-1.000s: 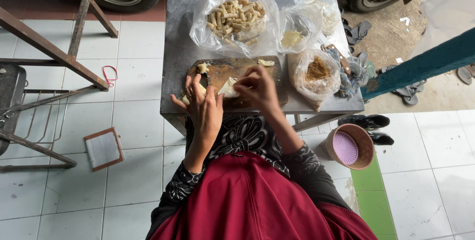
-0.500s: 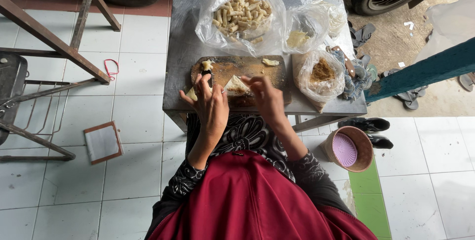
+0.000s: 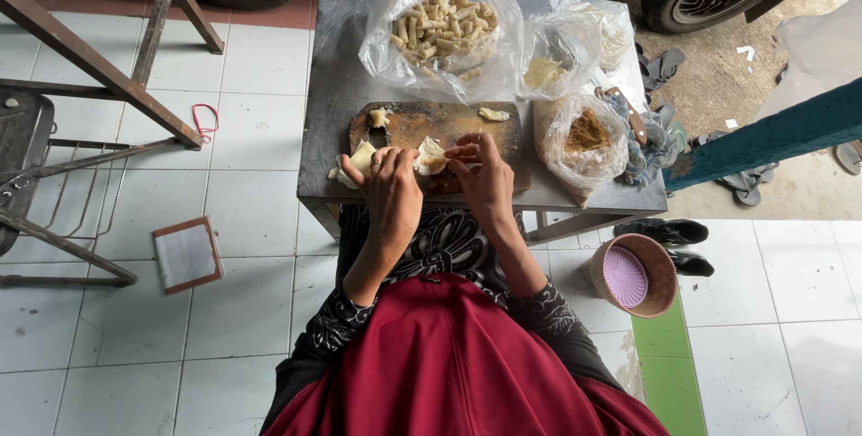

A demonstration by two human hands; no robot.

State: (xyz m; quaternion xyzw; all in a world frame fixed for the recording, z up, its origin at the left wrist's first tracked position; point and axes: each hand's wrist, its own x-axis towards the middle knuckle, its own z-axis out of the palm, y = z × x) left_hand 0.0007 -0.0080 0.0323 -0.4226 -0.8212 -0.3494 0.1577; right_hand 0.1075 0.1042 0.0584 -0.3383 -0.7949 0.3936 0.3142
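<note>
Left hand [image 3: 392, 192] grips pale square wrappers [image 3: 359, 159], right hand [image 3: 485, 180] apparently pinches a half-folded wrapper [image 3: 431, 158]; clear bag of finished rolls [image 3: 444, 27] at twelve o'clock, brown filling [image 3: 588, 131] remaining.

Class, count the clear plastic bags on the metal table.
3: large bag of rolls at the back, small bag beside it, bag of brown filling right of the cutting board.

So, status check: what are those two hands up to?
Left hand holding pale wrapper. Right hand pinching dough piece on board. Nothing blocking.
</note>
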